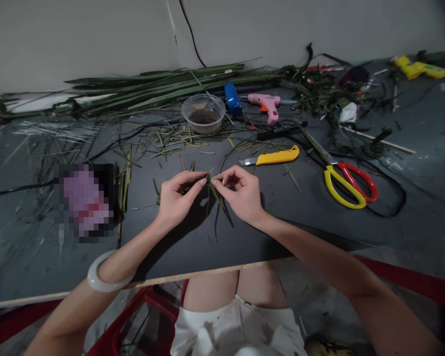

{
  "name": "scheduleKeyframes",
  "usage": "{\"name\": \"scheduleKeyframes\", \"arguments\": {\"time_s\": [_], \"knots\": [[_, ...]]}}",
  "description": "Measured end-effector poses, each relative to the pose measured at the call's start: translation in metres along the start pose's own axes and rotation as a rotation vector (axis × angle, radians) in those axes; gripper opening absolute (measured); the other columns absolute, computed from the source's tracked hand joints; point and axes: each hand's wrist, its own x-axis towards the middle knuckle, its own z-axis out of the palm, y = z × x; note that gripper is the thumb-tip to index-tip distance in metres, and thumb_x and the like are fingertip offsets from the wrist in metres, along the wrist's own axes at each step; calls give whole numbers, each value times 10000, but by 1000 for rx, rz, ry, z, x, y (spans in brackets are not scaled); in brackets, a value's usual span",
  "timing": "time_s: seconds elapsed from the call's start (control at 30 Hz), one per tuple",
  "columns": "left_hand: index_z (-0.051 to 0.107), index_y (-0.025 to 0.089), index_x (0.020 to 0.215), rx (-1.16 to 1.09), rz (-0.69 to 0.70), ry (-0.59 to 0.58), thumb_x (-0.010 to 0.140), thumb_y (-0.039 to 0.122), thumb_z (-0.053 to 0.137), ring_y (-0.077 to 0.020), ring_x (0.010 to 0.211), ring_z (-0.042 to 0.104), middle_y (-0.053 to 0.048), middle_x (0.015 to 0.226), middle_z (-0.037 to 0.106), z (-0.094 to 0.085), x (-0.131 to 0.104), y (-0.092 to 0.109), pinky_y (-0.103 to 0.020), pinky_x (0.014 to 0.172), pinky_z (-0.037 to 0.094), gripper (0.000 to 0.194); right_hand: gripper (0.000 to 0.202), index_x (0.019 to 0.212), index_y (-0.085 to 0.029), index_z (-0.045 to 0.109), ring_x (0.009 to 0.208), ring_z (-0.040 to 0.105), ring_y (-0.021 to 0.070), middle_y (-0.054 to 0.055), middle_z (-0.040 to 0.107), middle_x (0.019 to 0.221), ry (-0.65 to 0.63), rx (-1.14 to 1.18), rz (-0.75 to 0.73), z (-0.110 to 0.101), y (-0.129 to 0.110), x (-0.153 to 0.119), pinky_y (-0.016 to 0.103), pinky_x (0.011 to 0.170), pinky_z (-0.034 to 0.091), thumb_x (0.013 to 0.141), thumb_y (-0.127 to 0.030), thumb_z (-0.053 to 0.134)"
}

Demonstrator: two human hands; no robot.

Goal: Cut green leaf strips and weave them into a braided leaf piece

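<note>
A: Where do we have the leaf strips [215, 193]?

B: Right at our fingertips, with loose tails hanging toward our lap. Our left hand [178, 195] pinches the top between thumb and forefinger, and our right hand [242, 192] pinches it from the other side, though we can't tell how firmly.

A: What might go wrong from here?

B: The hold is tiny, so if either thumb slackens, we could lose the top and see the strips spring apart. Pulling too hard might split them.

A: And further out from the fingers?

B: Just beyond the right ones lies the yellow knife [277, 156], its bare blade pointing back toward us; a careless sweep could nick a knuckle. Past the left fingertips stands the clear bowl [203, 114] with liquid in it; a dragged leaf could tip it.

A: Can we read any writing?

B: None. Beyond our right fingers, the black marker [280, 131] has pale marks too small to make out. The purple thing [82, 195] left of our left hand is blurred out. Farthest right of our fingers, the yellow tool [419, 69] seems to bear a mark, but we can't read it.
</note>
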Motion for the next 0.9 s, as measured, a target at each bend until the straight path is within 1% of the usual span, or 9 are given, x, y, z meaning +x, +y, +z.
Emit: {"name": "scheduleKeyframes", "arguments": {"time_s": [0.23, 0.37, 0.43, 0.53, 0.63, 0.73, 0.83, 0.9], "knots": [[719, 168, 865, 17, 26, -22, 755, 273, 665, -114, 726, 646, -32, 819, 709, 1, 1, 1, -195, 681, 513, 161, 182, 628, -197, 463, 678, 608, 116, -21, 596, 667, 10, -28, 2, -1, 0, 0, 255, 682, 499, 718, -195, 622], [718, 161, 867, -23, 6, -25, 737, 287, 683, -120, 727, 654, -40, 826, 713, 1, 1, 0, -199, 683, 522, 184, 181, 628, -199, 470, 685, 608, 114, -17, 608, 677, 48, 44, 17, 3, 1, -1, 256, 688, 493, 720, -183, 626], [717, 157, 865, -42, -18, -21, 729, 295, 690, -126, 729, 660, -44, 828, 716, 2, 0, -1, -206, 689, 531, 196, 212, 609, -199, 457, 674, 605, 112, -15, 616, 670, 72, 124, 56, 5, 1, -1, 251, 667, 485, 704, -184, 645], [714, 152, 850, -60, -56, -8, 717, 308, 697, -136, 732, 665, -50, 827, 719, 2, 0, -1, -218, 694, 540, 207, 275, 570, -199, 424, 637, 596, 105, -18, 624, 649, 87, 251, 156, 7, 1, 2, 249, 645, 477, 669, -198, 681], [715, 152, 850, -65, -76, -4, 710, 323, 701, -148, 748, 668, -58, 843, 721, 3, 0, -1, -233, 706, 547, 221, 288, 554, -197, 425, 669, 613, 106, -17, 645, 670, 78, 317, 222, 8, 2, 4, 253, 679, 483, 646, -192, 697], [718, 160, 856, -61, -49, 18, 714, 316, 701, -147, 763, 667, -57, 858, 720, 2, 0, -1, -230, 714, 543, 211, 274, 552, -196, 440, 735, 637, 119, -7, 666, 711, 53, 330, 216, 6, 2, 6, 263, 726, 492, 641, -173, 698], [720, 167, 851, -69, -13, 42, 719, 295, 703, -133, 756, 663, -49, 852, 720, 2, 0, -1, -216, 706, 534, 185, 231, 571, -197, 475, 781, 645, 129, 2, 675, 751, 5, 328, 177, 4, 1, 6, 283, 765, 501, 647, -159, 690], [721, 168, 853, -75, -2, 40, 720, 287, 704, -128, 745, 660, -47, 843, 720, 2, 0, -2, -213, 697, 530, 179, 205, 588, -195, 500, 786, 638, 127, 0, 666, 756, -2, 332, 148, 3, 2, 6, 287, 775, 502, 644, -152, 693]]}}
